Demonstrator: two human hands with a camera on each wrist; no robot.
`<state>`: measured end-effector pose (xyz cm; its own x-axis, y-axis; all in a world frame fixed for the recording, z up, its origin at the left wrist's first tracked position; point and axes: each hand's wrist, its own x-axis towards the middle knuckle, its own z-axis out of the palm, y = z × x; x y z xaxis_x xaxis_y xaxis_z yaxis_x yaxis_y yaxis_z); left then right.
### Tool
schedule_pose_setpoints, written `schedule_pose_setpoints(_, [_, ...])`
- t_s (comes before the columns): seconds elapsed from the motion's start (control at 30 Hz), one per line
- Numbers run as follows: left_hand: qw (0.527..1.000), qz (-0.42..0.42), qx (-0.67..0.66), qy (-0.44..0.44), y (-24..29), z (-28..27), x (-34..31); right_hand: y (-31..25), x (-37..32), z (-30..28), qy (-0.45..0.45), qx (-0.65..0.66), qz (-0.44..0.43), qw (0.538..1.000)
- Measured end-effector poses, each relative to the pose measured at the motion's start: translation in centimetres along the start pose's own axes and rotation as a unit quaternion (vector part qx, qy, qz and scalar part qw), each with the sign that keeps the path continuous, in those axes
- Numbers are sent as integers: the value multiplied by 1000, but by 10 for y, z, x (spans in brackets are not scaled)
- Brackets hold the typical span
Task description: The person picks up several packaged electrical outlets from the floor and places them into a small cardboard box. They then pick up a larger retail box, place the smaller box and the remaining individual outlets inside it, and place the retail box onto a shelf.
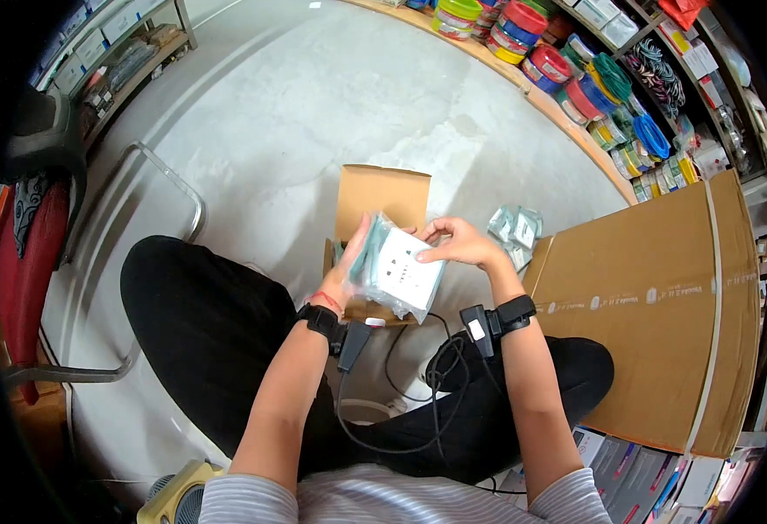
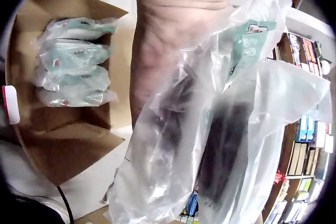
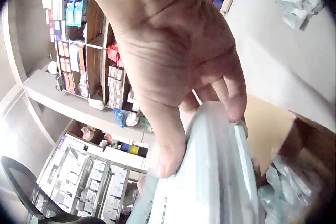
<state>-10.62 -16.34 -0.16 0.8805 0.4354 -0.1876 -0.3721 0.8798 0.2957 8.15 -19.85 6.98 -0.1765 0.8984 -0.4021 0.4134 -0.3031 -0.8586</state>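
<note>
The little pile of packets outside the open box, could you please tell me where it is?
In the head view, the pile lies on the floor, right of the right hand, beside the large carton.

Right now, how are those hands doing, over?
Left hand and right hand gripping bagged packs by open box; more bags inside; nothing visibly blocking.

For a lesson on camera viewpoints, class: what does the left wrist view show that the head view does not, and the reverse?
Only left wrist: the full row of four bagged packets inside the open cardboard box.
Only head: the right hand and the striped sleeves.
Both: the box, the left hand and the held bagged packets.
</note>
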Motion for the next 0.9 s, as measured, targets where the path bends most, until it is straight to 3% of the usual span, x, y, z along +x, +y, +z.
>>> schedule_pose_setpoints(0.07, [1000, 2, 1, 9, -1, 0, 0, -18, -10, -3, -37, -14, 45, 998])
schedule_pose_setpoints(0.17, [999, 1, -20, 31, 0, 10, -4, -12, -10, -4, -11, -49, 60, 997])
schedule_pose_setpoints(0.27, [998, 9, -37, 55, 1, 9, -7, -11, -13, -11, -72, -62, 134, 986])
schedule_pose_setpoints(0.47, [997, 10, -42, 56, 1, 7, -7, -12, -23, -12, -101, 25, 176, 979])
schedule_pose_setpoints(0.57, [998, 12, -47, 49, -1, 4, -2, -13, -21, 0, -71, -42, 189, 979])
schedule_pose_setpoints(0.67, [998, 10, -41, 41, -1, 7, -6, 1, -17, 1, -74, 73, 166, 981])
schedule_pose_setpoints(0.8, [999, 28, -11, 16, 4, 5, -10, 19, -21, -25, 22, 219, 94, 971])
schedule_pose_setpoints(0.9, [997, 4, -47, -54, 6, 4, -8, 40, -30, -50, 115, 345, 40, 931])
